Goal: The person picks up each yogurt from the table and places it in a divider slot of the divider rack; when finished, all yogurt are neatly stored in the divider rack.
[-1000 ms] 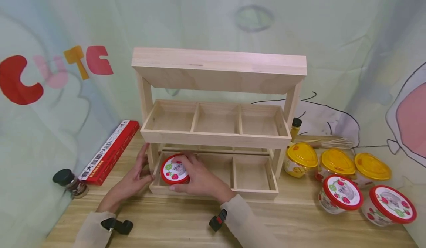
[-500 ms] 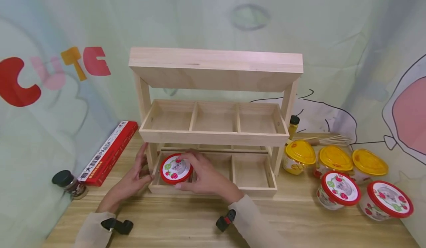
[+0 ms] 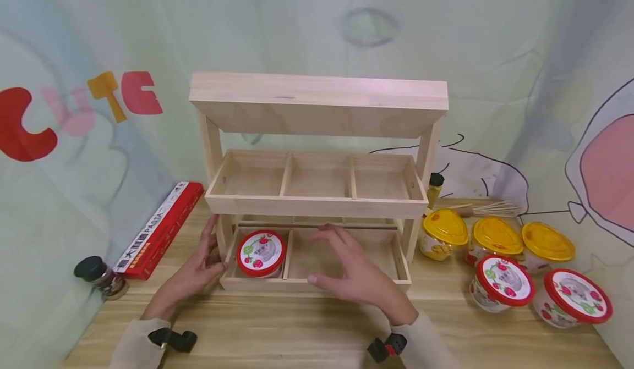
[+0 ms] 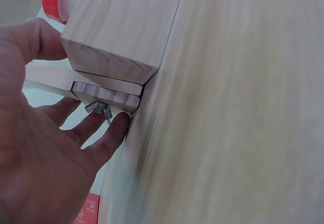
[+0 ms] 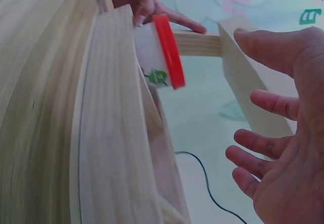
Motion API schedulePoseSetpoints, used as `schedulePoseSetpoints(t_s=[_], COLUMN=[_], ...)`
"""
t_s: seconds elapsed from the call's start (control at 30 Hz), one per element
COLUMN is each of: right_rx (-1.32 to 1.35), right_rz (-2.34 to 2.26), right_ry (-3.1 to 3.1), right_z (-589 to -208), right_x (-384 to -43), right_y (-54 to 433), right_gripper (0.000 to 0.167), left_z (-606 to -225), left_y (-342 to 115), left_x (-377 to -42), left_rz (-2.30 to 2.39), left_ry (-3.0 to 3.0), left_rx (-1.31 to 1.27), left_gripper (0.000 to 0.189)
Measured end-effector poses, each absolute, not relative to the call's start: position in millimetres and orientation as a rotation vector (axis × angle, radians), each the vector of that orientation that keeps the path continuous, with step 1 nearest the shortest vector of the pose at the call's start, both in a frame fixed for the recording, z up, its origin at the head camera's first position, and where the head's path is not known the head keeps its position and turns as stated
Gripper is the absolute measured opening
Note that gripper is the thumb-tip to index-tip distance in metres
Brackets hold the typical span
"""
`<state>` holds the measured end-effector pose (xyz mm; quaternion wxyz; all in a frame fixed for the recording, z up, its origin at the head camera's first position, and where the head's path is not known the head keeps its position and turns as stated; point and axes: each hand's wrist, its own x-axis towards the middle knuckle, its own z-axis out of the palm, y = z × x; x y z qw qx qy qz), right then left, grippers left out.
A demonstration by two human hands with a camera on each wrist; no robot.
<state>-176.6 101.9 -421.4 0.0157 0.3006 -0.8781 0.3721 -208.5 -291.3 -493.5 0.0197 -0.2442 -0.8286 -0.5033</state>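
A two-tier wooden display rack (image 3: 317, 208) stands on the table, each tray split into three compartments. A round tub (image 3: 261, 252) with a red-rimmed strawberry lid sits in the lower tray's left compartment. My left hand (image 3: 193, 270) holds the rack's lower left end, its thumb at the tray corner (image 4: 114, 36) and other fingertips by a wing nut (image 4: 99, 108). My right hand (image 3: 359, 278) hovers over the lower tray's middle, right of the tub, fingers spread and holding nothing; the right wrist view shows it apart from the tub (image 5: 157, 54).
Two red-lidded tubs (image 3: 502, 281) and three yellow-lidded tubs (image 3: 443, 234) stand at right. Behind them are a whisk (image 3: 495, 208) and a small black-capped bottle (image 3: 435, 187). A red pasta box (image 3: 160, 229) and a dark-capped jar (image 3: 101, 277) lie at left.
My right hand has let go of the tub and moved right, away from it. The tub stays in the lower left compartment. My left hand keeps its place on the rack.
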Motion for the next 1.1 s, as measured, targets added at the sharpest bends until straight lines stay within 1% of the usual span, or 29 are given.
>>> schedulePoseSetpoints(t_s=[0.27, 0.63, 1.1], right_rx=[0.824, 0.684, 0.453], right_rz=[1.111, 1.085, 1.008], right_ry=[-2.631, -2.647, -2.596], right_z=[-416.1, -419.7, -437.2], right_x=[-160.8, -150.1, -128.8], right_y=[138.1, 178.0, 234.7], right_gripper=[0.064, 0.067, 0.064], left_z=[-491.4, -493.7, -493.6], left_y=[-290.6, -291.0, -288.9], left_x=[-206.8, -210.7, -208.6], left_rz=[-1.532, -1.508, -1.515], left_ry=[-2.609, -2.612, -2.648], left_rx=[-0.727, -0.738, -0.684], left_gripper=[0.121, 0.12, 0.123])
